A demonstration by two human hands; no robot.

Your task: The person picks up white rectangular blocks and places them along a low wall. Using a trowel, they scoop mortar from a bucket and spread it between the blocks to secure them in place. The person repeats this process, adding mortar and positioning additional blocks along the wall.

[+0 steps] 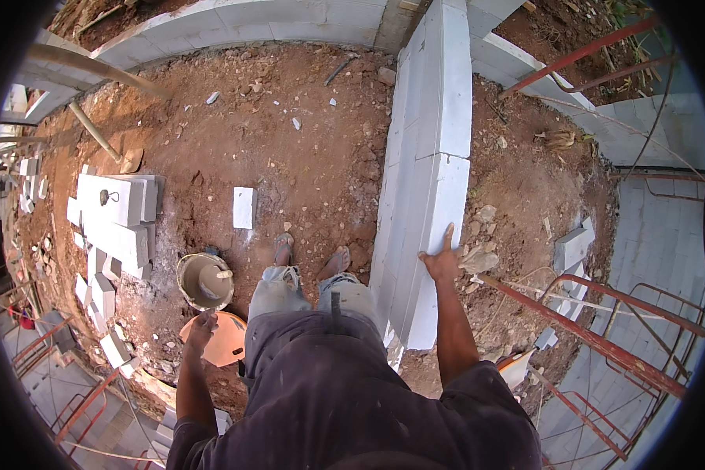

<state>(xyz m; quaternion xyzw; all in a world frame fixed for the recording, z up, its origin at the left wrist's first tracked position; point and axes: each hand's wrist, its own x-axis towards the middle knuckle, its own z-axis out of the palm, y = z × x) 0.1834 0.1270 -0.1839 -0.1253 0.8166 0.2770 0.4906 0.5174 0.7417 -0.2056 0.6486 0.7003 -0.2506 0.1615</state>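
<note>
My right hand lies with spread fingers on the top of a wall of pale blocks. Its thumb points toward the wall's left side, and it holds nothing. At the lower left, my left hand hangs with curled fingers over a flat orange piece with a rounded edge; what the fingers hold, if anything, cannot be made out. Just beyond that hand stands a round bucket with grey, wet-looking mix inside. A light-coloured handle rests at its rim.
To the left is a pile of white blocks with a small dark tool on top. A single block lies on the reddish soil ahead. A shovel lies far left. Red scaffold bars cross the right side.
</note>
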